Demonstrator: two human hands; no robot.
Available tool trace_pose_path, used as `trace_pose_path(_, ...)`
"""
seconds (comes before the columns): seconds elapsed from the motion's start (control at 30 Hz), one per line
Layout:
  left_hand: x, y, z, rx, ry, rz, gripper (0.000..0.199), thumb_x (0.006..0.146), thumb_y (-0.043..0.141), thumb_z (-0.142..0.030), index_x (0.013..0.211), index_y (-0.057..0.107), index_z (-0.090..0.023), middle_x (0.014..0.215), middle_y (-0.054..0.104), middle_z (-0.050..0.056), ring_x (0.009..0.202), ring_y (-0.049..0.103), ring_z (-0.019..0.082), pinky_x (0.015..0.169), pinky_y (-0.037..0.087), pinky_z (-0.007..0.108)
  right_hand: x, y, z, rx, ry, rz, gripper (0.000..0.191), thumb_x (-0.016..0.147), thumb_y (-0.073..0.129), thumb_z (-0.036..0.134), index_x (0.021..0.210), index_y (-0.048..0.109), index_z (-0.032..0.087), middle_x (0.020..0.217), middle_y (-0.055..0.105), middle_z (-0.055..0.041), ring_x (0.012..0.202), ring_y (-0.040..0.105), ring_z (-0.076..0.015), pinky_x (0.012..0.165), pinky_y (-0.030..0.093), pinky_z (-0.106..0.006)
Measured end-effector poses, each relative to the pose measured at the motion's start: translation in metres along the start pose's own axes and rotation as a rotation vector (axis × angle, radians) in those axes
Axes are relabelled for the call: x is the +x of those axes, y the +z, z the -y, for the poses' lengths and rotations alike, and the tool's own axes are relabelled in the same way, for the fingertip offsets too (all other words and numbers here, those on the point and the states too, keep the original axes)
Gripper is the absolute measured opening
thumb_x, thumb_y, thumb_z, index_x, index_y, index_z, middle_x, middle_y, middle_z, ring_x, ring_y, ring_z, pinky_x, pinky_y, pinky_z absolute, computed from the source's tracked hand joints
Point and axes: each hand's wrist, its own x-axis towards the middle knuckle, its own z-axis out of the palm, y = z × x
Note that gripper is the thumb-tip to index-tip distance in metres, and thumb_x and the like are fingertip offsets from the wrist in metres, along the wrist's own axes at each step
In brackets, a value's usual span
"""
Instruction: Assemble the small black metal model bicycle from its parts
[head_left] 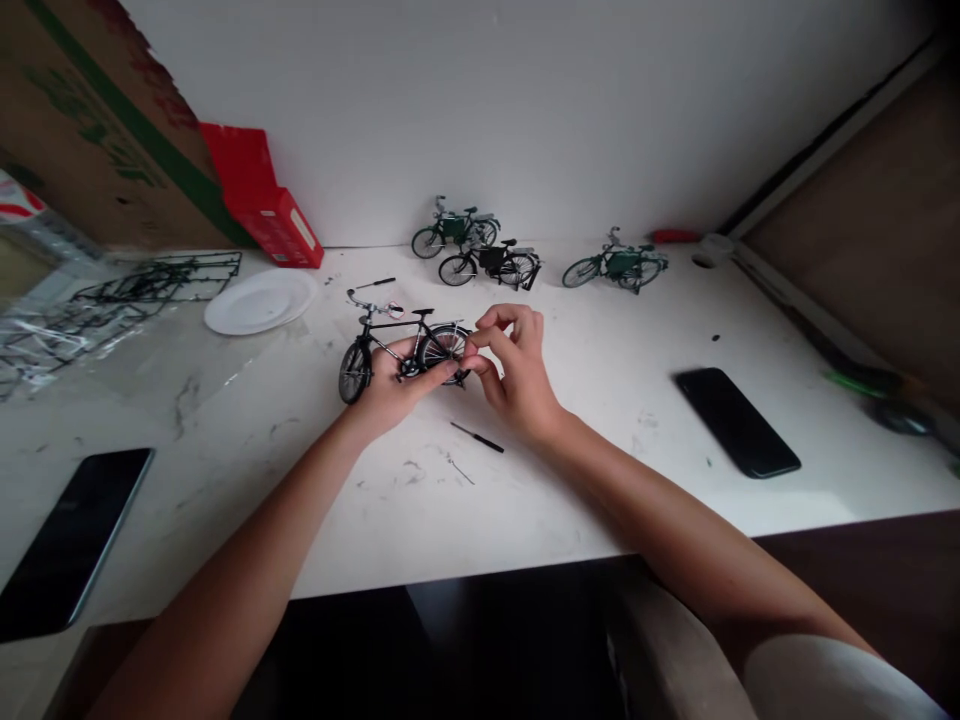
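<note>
A black model bicycle (pixel 394 330) stands upright over the white table, its front wheel to the left. My left hand (pixel 394 393) holds it from the near side, with the thumb stretched along the lower edge of the rear wheel. At that wheel's right side, my right hand (pixel 517 370) is closed in a pinch, thumb and forefinger together. Whatever lies between those fingertips is too small to make out. A small black screwdriver (pixel 480 437) and a thin piece of wire (pixel 461 471) lie on the table just below the hands.
Behind stand a black model bicycle (pixel 491 262) and two green ones (pixel 454 230). To the left are a white plate (pixel 262 302), a red box (pixel 281 225) and black parts frames (pixel 150 285). Phones lie at left (pixel 75 540) and right (pixel 739 422). Another thin tool (pixel 379 283) lies behind the handlebar.
</note>
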Motion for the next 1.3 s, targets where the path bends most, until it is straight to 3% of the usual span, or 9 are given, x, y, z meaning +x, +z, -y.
trace_pose_path(0.2,-0.002,0.000,-0.005,0.010,0.067,0.054,0.042,0.082,0.087,-0.055,0.107,0.082,-0.021,0.115,0.082,0.010,0.113,0.077,0.030,0.105,0.060,0.044,0.003,-0.004,-0.001,-0.043,-0.036,0.112,0.023,0.109,0.052,0.046,0.108,0.065,0.028,0.132,0.052,-0.0113,0.125,0.045,-0.0339,0.105,0.041,-0.055)
trace_pose_path(0.5,-0.005,0.000,-0.004,-0.002,0.064,0.053,0.037,0.085,0.085,-0.048,0.112,0.082,-0.023,0.115,0.082,0.010,0.110,0.078,0.030,0.105,0.060,0.046,0.003,-0.003,-0.007,-0.047,-0.057,0.097,0.018,0.108,0.056,0.044,0.109,0.068,0.031,0.124,0.056,-0.0098,0.118,0.049,-0.0320,0.104,0.044,-0.054)
trace_pose_path(0.83,-0.005,-0.005,-0.002,0.049,0.015,0.098,0.041,0.086,0.083,-0.052,0.115,0.081,-0.023,0.120,0.081,0.010,0.112,0.077,0.029,0.104,0.061,0.043,0.005,0.000,-0.012,0.136,0.024,0.084,0.029,0.104,0.063,0.052,0.095,0.074,0.027,0.109,0.055,-0.0079,0.107,0.053,-0.0267,0.095,0.048,-0.046)
trace_pose_path(1.07,-0.005,-0.008,-0.001,0.073,-0.052,0.128,0.046,0.085,0.084,-0.053,0.119,0.081,-0.022,0.118,0.082,0.011,0.107,0.078,0.029,0.099,0.062,0.041,0.007,0.003,-0.022,0.246,0.096,0.172,0.037,0.097,0.069,0.062,0.094,0.074,0.025,0.102,0.057,-0.0075,0.104,0.052,-0.0263,0.087,0.047,-0.042)
trace_pose_path(1.3,0.000,-0.006,0.012,-0.016,-0.077,0.120,0.044,0.082,0.087,-0.047,0.115,0.082,-0.019,0.114,0.083,0.010,0.110,0.076,0.029,0.105,0.059,0.044,0.004,0.009,-0.028,0.323,0.098,0.167,0.027,0.102,0.068,0.052,0.092,0.071,0.027,0.100,0.056,-0.0063,0.101,0.052,-0.0262,0.086,0.046,-0.043)
